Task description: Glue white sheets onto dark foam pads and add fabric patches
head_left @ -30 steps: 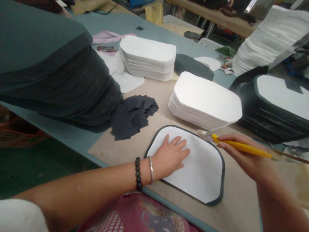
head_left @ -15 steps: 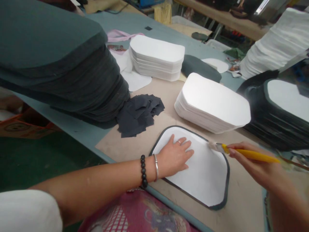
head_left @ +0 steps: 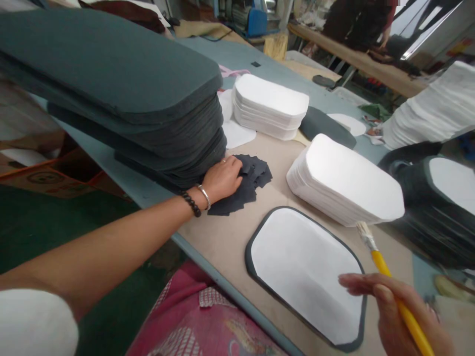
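Note:
My left hand [head_left: 222, 179] rests on the pile of small dark fabric pieces [head_left: 237, 196], beside the tall dark stack. Its fingers are bent together at the pile, and what they pinch, if anything, is hidden. In my right hand [head_left: 399, 306] is a yellow-handled brush [head_left: 382, 264], held with the pale bristles upward near the white stack. The fingertips of that hand are over the right edge of a white rounded panel [head_left: 304, 272], which lies on a slightly larger dark panel [head_left: 249, 257] showing as a border.
A tall stack of dark panels [head_left: 156, 99] stands at the left. Two white stacks [head_left: 349, 183] [head_left: 270, 101] are beyond the panel. More dark panels [head_left: 426, 207] and a leaning white pile [head_left: 430, 109] are at the right. A person stands in the background.
My left hand has left the white panel and moved up-left to the dark pieces. My right hand has lifted the brush off the panel and tipped its bristles upward. The view has shifted.

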Available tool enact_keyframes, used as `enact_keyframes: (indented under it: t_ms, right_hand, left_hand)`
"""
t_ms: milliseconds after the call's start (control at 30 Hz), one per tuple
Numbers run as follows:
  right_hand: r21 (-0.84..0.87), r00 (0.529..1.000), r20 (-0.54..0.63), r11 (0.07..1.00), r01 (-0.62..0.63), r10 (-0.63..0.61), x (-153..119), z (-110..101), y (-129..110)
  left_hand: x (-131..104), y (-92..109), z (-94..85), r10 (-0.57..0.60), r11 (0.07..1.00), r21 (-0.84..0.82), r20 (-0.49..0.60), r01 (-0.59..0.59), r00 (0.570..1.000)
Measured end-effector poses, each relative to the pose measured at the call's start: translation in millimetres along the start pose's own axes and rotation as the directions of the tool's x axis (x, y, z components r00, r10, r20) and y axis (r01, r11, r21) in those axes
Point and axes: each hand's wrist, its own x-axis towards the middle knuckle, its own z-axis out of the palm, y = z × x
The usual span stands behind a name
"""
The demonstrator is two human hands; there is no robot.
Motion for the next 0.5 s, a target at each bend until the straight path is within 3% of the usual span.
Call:
enact_keyframes:
  t_ms: [167,267,300,333,400,467,500]
  right_hand:
    - [0.100,0.998,-0.055,0.995,0.014,-0.008,-5.4,12.1,-11.9]
    - [0.129,0.996,-0.072,0.991,-0.046,0.056,-11.1,17.6,-10.7]
    - [0.125,0.994,-0.078,0.990,-0.066,0.076,-12.6,19.8,-10.0]
    - [0.119,0.993,-0.076,0.989,-0.083,0.093,-13.6,22.3,-9.4]
    - [0.125,0.992,-0.068,0.988,-0.095,0.104,-13.4,28.0,-8.8]
    - [0.175,0.995,-0.052,0.982,-0.071,0.081,-9.8,34.1,-9.4]
    - [0.216,0.997,-0.047,0.975,-0.053,0.065,-7.1,37.1,-10.0]
  left_hand:
    - [17.4,6.7,-1.7,-0.044,0.997,-0.070,-0.045,0.041,0.998]
    - [17.1,18.4,-19.9,-0.100,0.947,-0.317,-0.129,0.055,0.987]
    - [13.9,25.8,-25.9,-0.133,0.872,-0.484,-0.098,0.070,0.986]
    - [9.2,34.9,-30.8,-0.150,0.740,-0.665,-0.013,0.103,0.989]
    - [-3.7,57.3,-35.8,-0.040,0.354,-0.899,0.261,0.258,0.965]
    - [-18.6,82.1,-34.4,0.194,0.045,-0.890,0.454,0.454,0.870]
    - [-25.9,94.2,-31.9,0.295,-0.027,-0.849,0.497,0.528,0.816]
